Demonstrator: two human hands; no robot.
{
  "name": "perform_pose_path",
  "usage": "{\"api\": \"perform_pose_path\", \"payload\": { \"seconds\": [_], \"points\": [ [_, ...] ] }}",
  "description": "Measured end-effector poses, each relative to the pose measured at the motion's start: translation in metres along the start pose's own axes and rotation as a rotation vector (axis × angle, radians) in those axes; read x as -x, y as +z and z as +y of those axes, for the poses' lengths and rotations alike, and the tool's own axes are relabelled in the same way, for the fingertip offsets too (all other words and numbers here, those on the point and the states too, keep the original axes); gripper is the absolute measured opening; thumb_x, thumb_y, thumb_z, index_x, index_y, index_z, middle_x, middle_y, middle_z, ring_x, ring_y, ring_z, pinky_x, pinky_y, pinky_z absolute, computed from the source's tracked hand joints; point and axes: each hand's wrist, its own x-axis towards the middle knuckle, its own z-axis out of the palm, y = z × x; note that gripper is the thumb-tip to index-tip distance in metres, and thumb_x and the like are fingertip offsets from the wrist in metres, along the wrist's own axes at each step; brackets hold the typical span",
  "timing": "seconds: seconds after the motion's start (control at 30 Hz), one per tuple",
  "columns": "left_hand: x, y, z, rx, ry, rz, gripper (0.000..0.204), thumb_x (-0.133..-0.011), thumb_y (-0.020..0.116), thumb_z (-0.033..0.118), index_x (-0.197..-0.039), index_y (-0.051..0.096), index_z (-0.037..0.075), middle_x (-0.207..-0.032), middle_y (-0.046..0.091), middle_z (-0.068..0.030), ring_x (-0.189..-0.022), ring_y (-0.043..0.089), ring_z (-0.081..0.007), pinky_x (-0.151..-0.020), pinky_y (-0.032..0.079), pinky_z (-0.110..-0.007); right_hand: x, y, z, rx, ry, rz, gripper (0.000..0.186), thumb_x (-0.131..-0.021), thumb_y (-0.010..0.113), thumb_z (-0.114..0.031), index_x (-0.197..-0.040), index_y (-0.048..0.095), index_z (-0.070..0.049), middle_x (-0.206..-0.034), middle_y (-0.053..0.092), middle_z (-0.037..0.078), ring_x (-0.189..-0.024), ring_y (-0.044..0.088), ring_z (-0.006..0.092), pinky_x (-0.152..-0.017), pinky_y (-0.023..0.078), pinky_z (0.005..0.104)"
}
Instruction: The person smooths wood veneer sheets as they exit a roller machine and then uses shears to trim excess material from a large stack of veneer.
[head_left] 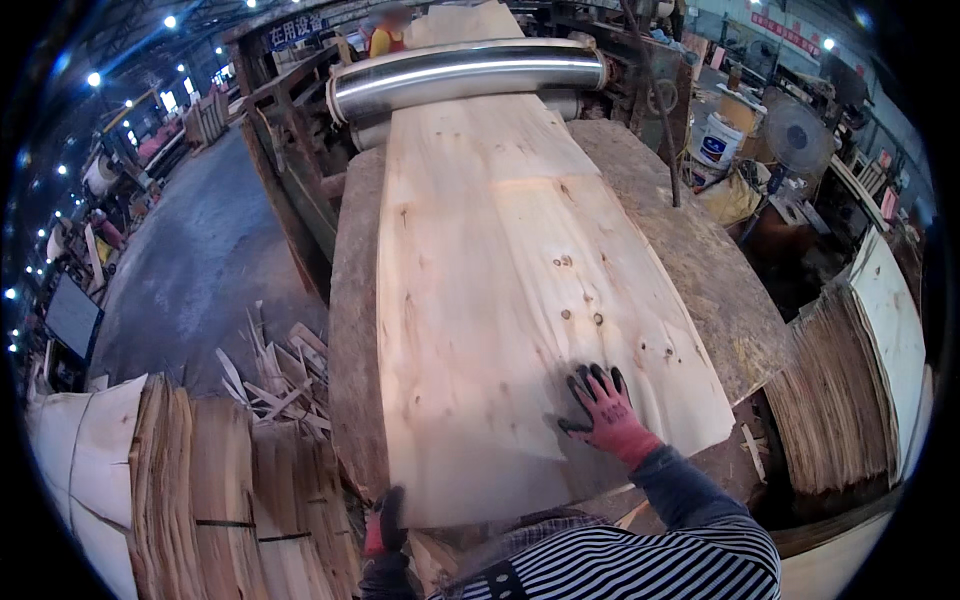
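Comprises grey floor (190, 270) forward-left of the left hand (387, 522), lit ceiling lamps (94, 79) farther beyond, and a round fan (797, 135) forward-right of the right hand (605, 412).

Pale wood veneer (480, 300) on a broad brown table (690, 250)

ceiling lamps (94, 79) shine, glare streaks the roller (470, 75), and fisheye corners are black.

The shiny steel cylindrical roller (470, 80) is hiding a stretch of the long, pale wooden veneer (480, 300); the lower edge of view is cutting off our black-and-white striped garment (620, 565). We are seeing a blurred person in yellow and red (384, 41).
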Motion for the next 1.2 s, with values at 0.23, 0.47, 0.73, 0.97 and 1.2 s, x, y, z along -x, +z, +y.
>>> {"api": "perform_pose_path", "payload": {
  "seconds": [0.23, 0.47, 0.73, 0.97, 1.2],
  "points": [
    [-0.008, -0.016, 0.004, 0.075, 0.156, -0.001, 0.063, -0.063, 0.066, 0.005, -0.121, 0.044, 0.000, -0.115, 0.052, -0.0191, -0.105, 0.051, -0.0337, -0.089, 0.042, -0.038, 0.111, 0.008, -0.044, -0.004, 0.066, -0.220, 0.087, -0.064, 0.056, -0.064, -0.127, 0.041, -0.004, -0.134, 0.032, 0.020, -0.128, 0.021, 0.0333, -0.106, 0.007, 0.0504],
    [-0.028, -0.042, 0.051, 0.451, -0.031, 0.171, 0.033, -0.080, 0.054, 0.023, -0.105, 0.056, 0.002, -0.097, 0.060, -0.0116, -0.088, 0.060, -0.0206, -0.075, 0.049, -0.032, 0.120, -0.001, -0.054, 0.007, 0.067, -0.068, 0.086, -0.063, 0.062, -0.056, -0.126, 0.039, -0.003, -0.130, 0.036, 0.018, -0.126, 0.026, 0.0326, -0.106, 0.014, 0.0468],
    [-0.020, -0.045, 0.055, 0.853, -0.145, 0.303, 0.036, -0.080, 0.056, 0.017, -0.108, 0.052, -0.005, -0.107, 0.057, -0.0167, -0.099, 0.056, -0.0246, -0.084, 0.046, -0.035, 0.115, -0.047, -0.033, -0.083, -0.037, 0.194, 0.070, -0.050, 0.074, -0.028, -0.115, 0.053, -0.011, -0.121, 0.047, 0.015, -0.114, 0.042, 0.0329, -0.098, 0.031, 0.0478],
    [-0.043, -0.059, 0.065, 0.409, 0.001, 0.209, 0.035, -0.087, 0.048, 0.020, -0.114, 0.050, -0.001, -0.109, 0.056, -0.0138, -0.096, 0.056, -0.0219, -0.082, 0.046, -0.035, 0.074, -0.062, -0.024, 0.025, -0.023, 0.202, 0.066, -0.053, 0.071, -0.022, -0.115, 0.053, -0.014, -0.111, 0.055, 0.010, -0.105, 0.051, 0.0286, -0.093, 0.038, 0.0443],
    [-0.070, -0.025, 0.063, 1.800, -0.673, 0.139, 0.058, -0.085, 0.035, 0.057, -0.114, 0.051, 0.009, -0.103, 0.058, -0.0126, -0.084, 0.055, -0.0229, -0.069, 0.046, -0.032, -0.054, 0.000, 0.049, 0.037, -0.065, 0.361, 0.057, -0.067, 0.066, -0.029, -0.120, 0.049, -0.015, -0.116, 0.053, 0.010, -0.109, 0.048, 0.0277, -0.095, 0.036, 0.0398]
  ]
}}
